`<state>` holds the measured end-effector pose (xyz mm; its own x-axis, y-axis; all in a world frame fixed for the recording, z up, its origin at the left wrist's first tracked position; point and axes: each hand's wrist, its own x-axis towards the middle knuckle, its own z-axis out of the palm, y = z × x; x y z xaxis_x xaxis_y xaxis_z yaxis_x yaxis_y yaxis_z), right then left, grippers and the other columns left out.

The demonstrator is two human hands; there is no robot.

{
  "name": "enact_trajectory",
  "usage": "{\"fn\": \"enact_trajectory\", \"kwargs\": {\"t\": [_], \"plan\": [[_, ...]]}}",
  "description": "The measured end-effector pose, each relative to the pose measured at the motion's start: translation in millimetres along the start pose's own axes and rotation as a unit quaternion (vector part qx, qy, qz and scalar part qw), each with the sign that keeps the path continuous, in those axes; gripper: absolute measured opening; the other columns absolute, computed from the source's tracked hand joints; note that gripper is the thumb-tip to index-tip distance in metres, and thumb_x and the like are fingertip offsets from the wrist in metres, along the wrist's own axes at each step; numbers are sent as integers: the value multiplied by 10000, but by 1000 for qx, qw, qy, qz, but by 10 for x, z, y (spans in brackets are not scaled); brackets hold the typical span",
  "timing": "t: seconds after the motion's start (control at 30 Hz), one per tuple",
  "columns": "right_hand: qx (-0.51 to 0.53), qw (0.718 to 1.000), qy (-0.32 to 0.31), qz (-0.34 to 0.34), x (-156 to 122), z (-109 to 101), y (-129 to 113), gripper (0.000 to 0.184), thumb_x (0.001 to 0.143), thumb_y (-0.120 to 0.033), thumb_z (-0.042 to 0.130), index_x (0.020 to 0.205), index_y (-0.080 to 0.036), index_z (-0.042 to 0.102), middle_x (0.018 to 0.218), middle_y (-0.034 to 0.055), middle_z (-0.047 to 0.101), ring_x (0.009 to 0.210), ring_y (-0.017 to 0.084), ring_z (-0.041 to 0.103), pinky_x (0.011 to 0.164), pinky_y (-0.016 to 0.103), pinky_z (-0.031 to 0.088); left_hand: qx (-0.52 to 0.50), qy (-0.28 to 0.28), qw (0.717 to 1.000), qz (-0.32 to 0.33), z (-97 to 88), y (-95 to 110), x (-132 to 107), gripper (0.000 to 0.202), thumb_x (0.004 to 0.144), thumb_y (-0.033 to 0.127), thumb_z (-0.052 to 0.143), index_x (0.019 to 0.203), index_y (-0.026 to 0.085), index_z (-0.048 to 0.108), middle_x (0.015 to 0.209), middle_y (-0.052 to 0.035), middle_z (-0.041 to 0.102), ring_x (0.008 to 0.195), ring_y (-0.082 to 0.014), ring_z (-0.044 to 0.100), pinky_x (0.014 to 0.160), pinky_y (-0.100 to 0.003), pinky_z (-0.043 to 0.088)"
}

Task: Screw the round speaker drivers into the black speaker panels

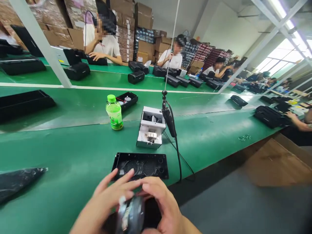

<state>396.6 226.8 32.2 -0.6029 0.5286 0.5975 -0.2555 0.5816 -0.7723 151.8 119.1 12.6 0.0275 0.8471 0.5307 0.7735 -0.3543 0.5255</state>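
Low in the view, my left hand (106,198) and my right hand (170,204) close around a dark round part (131,214) with a shiny rim; motion blurs it, so its kind is unclear. The left fingers reach across its top, and my right hand curls round its far right side. Just beyond my fingertips lies a black speaker panel (142,164) with two round mesh grilles. Behind that stands a white cardboard box (151,125) with a cut-out and small metal parts on its front ledge. A black electric screwdriver (169,122) hangs beside the box on a cord.
A green drink bottle (114,113) stands near an open black casing (129,100). A dark plastic bag (19,182) lies at left. Black speaker housings (136,77) line the far bench, where co-workers sit. An open cardboard box (280,162) is below the bench's right edge.
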Motion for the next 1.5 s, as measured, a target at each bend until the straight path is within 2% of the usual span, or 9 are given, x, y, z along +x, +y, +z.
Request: {"fn": "enact_trajectory", "kwargs": {"t": [0.1,0.2,0.33,0.43,0.6,0.73,0.93,1.17,1.5], "plan": [[-49,998,-30,32,163,-207,-208,718,984,-697,756,1588,-357,570,1335,112,751,1125,244,798,903,348,715,-25,44,998,47,307,398,193,739,992,524,781,1631,298,486,1512,-116,772,1508,-335,670,1376,-578,407],[-128,988,-34,78,255,-422,-282,541,1009,-658,713,1425,-326,618,1143,46,792,953,189,798,848,303,701,29,11,997,67,327,489,402,902,1006,586,785,1728,214,391,1630,-163,681,1586,-326,591,1423,-530,335],[-228,962,-61,138,523,-719,-171,410,957,-374,790,1336,-283,662,1088,31,794,863,164,760,754,275,663,77,27,996,-18,137,226,436,1166,923,697,830,1817,256,226,1868,-223,321,1749,-440,290,1416,-685,287],[-280,934,-143,168,788,-878,-26,475,860,-226,871,1302,-286,709,1064,6,817,841,174,766,752,303,667,33,2,990,-134,93,-121,325,1276,860,785,832,1833,321,150,1913,-208,183,1744,-480,275,1351,-712,412],[-350,872,-294,176,979,-899,171,502,856,-227,934,1319,-225,741,1171,66,867,996,298,841,884,483,724,-76,-70,972,-211,207,-466,144,1199,892,664,882,1818,380,175,1848,-156,395,1677,-416,454,1338,-637,481],[-386,829,-371,162,962,-822,243,548,865,-275,967,1352,-157,746,1256,142,868,1049,361,859,874,542,752,-91,-69,966,-230,200,-432,128,1059,924,550,886,1783,391,287,1818,-127,438,1672,-388,464,1355,-613,471],[-427,788,-410,169,948,-695,263,551,925,-354,924,1390,-122,741,1226,165,864,1025,363,862,817,525,764,-95,-67,965,-234,157,-396,150,984,956,654,822,1762,384,327,1801,-102,456,1667,-351,471,1376,-555,453],[-430,766,-442,182,958,-711,283,592,981,-439,857,1448,-101,720,1295,193,845,1106,381,858,859,544,766,-95,-62,965,-236,152,-379,187,967,960,698,794,1758,397,337,1774,-109,493,1636,-366,509,1367,-565,464],[-408,772,-453,182,964,-779,317,635,1040,-515,759,1521,-109,675,1413,204,810,1174,344,843,935,506,761,-98,-66,965,-235,143,-411,187,999,932,689,830,1755,421,332,1781,-107,487,1639,-397,505,1364,-623,460]]}}
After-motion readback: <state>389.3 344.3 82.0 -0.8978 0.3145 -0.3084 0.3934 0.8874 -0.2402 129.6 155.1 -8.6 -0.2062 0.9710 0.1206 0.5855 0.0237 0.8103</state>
